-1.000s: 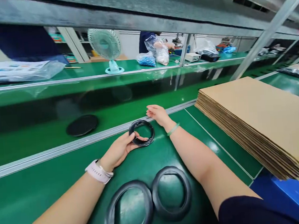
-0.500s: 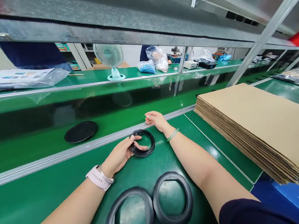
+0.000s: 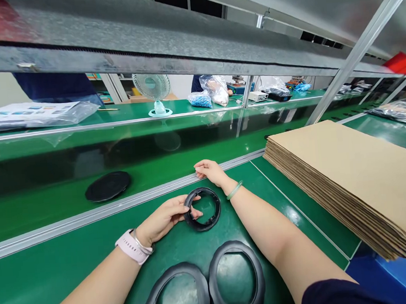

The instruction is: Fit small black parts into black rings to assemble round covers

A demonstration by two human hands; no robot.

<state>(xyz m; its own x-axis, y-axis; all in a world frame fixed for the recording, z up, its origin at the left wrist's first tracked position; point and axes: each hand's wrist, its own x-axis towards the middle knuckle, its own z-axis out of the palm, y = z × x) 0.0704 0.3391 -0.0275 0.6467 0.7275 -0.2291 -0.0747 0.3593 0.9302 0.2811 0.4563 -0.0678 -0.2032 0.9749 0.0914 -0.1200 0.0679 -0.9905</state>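
My left hand (image 3: 166,216) is closed on the near side of a black plastic ring (image 3: 213,216), thumb outside and fingertips showing through its opening. The ring is tilted up above the green work table. Beyond it, my right hand (image 3: 211,171) is over the metal rail at the table's far edge, fingers bent together; whether anything is between them is hidden. Closer to me lie two soft-looking black padded rings, a left one (image 3: 203,283) and a right one (image 3: 258,279), side by side and touching. The left one is cut off by the lower edge of the view.
A black round disc (image 3: 108,186) lies on the green conveyor belt (image 3: 148,172) past the rail. At the right stands a tall stack of brown cardboard sheets (image 3: 344,164). A fan (image 3: 156,92), bagged parts (image 3: 215,90) and papers (image 3: 31,111) occupy the far shelf.
My left hand has shifted the black plastic ring slightly right and turned it, so its inner side shows more. My right hand remains near the rail. The view has tipped up a little.
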